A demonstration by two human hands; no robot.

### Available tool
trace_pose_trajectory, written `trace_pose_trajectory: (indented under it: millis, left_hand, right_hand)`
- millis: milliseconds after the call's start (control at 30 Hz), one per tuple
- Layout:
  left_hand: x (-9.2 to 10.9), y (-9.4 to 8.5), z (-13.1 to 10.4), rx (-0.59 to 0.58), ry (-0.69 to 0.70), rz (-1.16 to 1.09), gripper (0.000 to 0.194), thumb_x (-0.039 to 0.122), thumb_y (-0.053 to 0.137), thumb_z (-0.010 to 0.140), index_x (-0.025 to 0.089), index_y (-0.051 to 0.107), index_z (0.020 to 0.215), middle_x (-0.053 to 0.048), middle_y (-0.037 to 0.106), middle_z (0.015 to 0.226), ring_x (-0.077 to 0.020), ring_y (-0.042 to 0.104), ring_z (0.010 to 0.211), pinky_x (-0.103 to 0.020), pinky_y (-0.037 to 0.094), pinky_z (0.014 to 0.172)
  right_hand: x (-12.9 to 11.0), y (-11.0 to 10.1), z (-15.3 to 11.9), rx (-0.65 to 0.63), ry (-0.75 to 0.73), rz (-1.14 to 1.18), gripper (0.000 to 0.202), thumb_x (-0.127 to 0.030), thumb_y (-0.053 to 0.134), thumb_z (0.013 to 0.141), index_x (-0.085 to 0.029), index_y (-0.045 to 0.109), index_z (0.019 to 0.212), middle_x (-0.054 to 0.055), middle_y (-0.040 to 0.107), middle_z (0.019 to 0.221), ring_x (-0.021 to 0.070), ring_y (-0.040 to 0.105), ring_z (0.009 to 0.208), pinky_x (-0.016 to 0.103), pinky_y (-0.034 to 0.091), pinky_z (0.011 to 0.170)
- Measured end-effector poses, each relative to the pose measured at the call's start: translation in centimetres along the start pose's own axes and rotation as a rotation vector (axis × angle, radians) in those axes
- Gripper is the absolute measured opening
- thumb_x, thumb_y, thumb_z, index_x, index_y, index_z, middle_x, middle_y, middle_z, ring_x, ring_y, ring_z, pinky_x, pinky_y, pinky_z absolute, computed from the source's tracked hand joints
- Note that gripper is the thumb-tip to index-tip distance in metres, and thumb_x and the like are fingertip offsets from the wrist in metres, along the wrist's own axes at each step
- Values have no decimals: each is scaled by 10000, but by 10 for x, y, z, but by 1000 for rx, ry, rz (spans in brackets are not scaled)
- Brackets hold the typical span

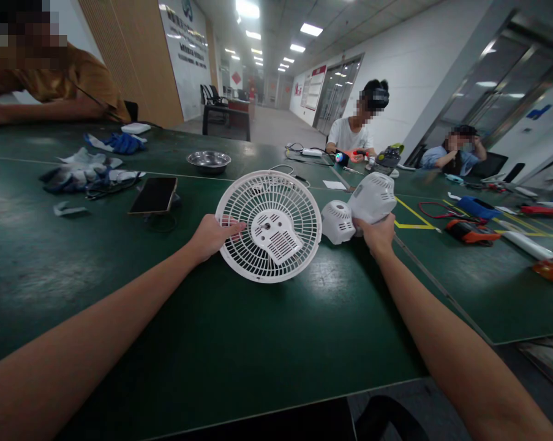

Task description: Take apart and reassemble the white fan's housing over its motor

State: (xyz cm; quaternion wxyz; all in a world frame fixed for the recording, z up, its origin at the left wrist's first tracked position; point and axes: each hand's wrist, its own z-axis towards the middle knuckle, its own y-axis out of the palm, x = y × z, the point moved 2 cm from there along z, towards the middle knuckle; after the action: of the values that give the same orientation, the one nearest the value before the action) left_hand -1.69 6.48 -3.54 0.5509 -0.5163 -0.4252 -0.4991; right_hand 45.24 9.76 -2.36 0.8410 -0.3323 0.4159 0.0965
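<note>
My left hand [214,237] grips the left rim of a round white fan grille [276,236], thumb lying on its slats and fingers behind. The grille is held tilted up over the green table [203,343], its vented centre plate facing me. Farther right, my right hand [378,234] is closed around the lower part of a white plastic fan housing [373,197] with vent slots. A smaller white vented cover [338,222] sits between the grille and that housing; whether it is joined to the housing I cannot tell. A cord lies behind the grille.
A phone [153,196] on a stand, work gloves [81,171] and a metal bowl [209,161] stand to the left and back. On the right lie an orange multimeter [471,233], a blue pouch [478,208] and yellow tape lines. Several people sit around the table.
</note>
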Motion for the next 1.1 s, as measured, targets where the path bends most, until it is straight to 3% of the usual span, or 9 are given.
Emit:
trace_pose_trajectory:
  millis: [167, 267, 467, 567, 633, 867, 1100]
  left_hand:
    - [-1, 1, 1, -5, 32, -14, 153, 305, 812, 773, 175, 733, 791, -97, 744, 726, -252, 700, 637, -455, 595, 625]
    - [0, 2, 0, -9, 25, 14, 172, 332, 815, 772, 179, 737, 779, -88, 741, 719, -254, 704, 642, -452, 597, 630]
    - [2, 1, -2, -15, 22, 51, 253, 404, 822, 773, 163, 747, 788, -106, 749, 740, -267, 715, 657, -453, 599, 635]
    - [2, 1, -2, -14, 23, 61, 253, 413, 822, 775, 173, 745, 795, -99, 749, 747, -268, 716, 662, -459, 603, 644]
    - [2, 1, -2, -4, 15, 42, 248, 407, 828, 769, 177, 739, 796, -96, 746, 743, -267, 714, 658, -469, 605, 653]
    - [6, 2, -5, -3, -18, -3, 210, 360, 836, 764, 177, 746, 816, -101, 747, 774, -273, 723, 690, -502, 613, 688]
    - [13, 4, -7, 17, -67, 9, 196, 303, 821, 762, 139, 726, 815, -91, 758, 788, -215, 713, 682, -392, 612, 691]
  right_hand:
    - [-21, -13, -1, 179, -94, 95, 787, -494, 842, 591, -202, 459, 1213, 162, 687, 1206, 340, 679, 1098, 503, 509, 979]
    - [-43, -20, -10, 219, -194, 185, 760, -483, 802, 658, -195, 415, 1245, 189, 648, 1258, 322, 677, 1105, 461, 529, 942]
    - [-65, -10, -42, 26, -218, 98, 776, -531, 795, 650, -220, 397, 1239, 158, 673, 1192, 354, 675, 1079, 502, 516, 941]
    - [-65, 0, -54, -107, -171, 9, 769, -564, 800, 633, -210, 431, 1208, 185, 678, 1189, 390, 666, 1082, 531, 502, 952]
    - [-64, 2, -56, -125, -162, -8, 760, -581, 795, 635, -212, 444, 1200, 184, 681, 1183, 393, 663, 1079, 533, 498, 953]
    - [-47, -7, -27, -27, -147, 46, 754, -558, 796, 628, -216, 451, 1205, 139, 681, 1146, 326, 661, 1010, 493, 501, 932]
    - [-15, -11, 6, 5, -67, 73, 750, -443, 780, 611, -198, 439, 1232, 159, 655, 1218, 355, 649, 1087, 509, 481, 990]
